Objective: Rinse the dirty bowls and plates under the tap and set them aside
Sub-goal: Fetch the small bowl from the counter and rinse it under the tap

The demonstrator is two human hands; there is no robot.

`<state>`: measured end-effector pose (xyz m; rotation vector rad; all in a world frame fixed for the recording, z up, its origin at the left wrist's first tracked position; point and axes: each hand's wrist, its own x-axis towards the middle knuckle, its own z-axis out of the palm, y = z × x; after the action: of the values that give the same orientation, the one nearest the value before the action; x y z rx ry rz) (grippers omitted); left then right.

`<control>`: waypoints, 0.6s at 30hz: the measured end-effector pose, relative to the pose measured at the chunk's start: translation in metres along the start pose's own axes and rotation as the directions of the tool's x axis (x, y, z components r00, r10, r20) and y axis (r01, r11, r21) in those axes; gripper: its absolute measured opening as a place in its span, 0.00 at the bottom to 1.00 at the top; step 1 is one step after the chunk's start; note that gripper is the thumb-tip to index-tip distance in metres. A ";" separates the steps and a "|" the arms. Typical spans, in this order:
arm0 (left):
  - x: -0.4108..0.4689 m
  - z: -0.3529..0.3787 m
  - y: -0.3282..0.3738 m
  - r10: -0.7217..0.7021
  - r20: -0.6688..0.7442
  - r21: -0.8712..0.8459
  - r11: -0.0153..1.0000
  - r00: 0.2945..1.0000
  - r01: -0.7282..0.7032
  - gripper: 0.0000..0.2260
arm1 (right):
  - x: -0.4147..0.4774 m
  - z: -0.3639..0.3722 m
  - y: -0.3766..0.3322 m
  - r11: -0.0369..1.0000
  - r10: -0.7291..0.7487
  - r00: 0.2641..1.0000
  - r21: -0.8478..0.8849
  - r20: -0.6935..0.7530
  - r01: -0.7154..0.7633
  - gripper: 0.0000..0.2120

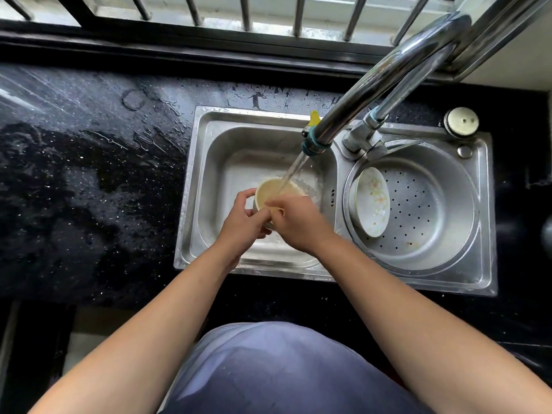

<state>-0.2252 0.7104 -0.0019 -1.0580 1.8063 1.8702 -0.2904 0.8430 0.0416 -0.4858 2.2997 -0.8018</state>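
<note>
A cream-yellow bowl [273, 191] sits low in the left sink basin [215, 162], under water that streams from the tap spout [313, 144]. My left hand [243, 218] grips the bowl's near-left rim, fingers curled round its edge. Over the near-right rim lies my right hand [298, 224], its fingertips reaching inside the bowl; they are hidden behind its knuckles. A white plate with a floral print [372, 201] leans on its edge against the left wall of the round perforated drainer basin [442, 210] on the right.
The chrome tap arm [388, 76] crosses overhead from the upper right. Wet black stone counter [89, 174] spreads to the left of the sink. A round metal cap [461, 122] sits at the sink's back right corner. Window bars [245, 13] run behind.
</note>
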 end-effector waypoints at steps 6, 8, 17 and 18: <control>0.000 -0.006 0.002 0.006 -0.044 -0.010 1.000 0.999 -0.006 0.26 | 0.014 -0.011 -0.007 1.000 -0.006 0.962 0.023 0.272 -0.001 0.13; -0.003 -0.006 0.003 0.011 -0.038 0.017 1.000 0.999 -0.010 0.27 | 0.018 -0.014 -0.007 0.991 0.062 0.953 -0.129 0.298 -0.024 0.14; 0.003 -0.003 0.007 0.007 -0.050 -0.009 1.000 0.999 -0.008 0.26 | 0.024 -0.024 -0.007 0.998 0.058 0.928 -0.015 0.368 -0.057 0.13; 0.003 -0.003 0.008 0.012 -0.036 0.009 1.000 0.999 -0.012 0.27 | 0.024 -0.027 -0.005 0.995 0.092 0.926 -0.078 0.366 -0.068 0.13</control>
<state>-0.2313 0.7057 0.0018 -1.0869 1.8432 1.8592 -0.3253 0.8380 0.0504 -0.5195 1.9834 -0.5441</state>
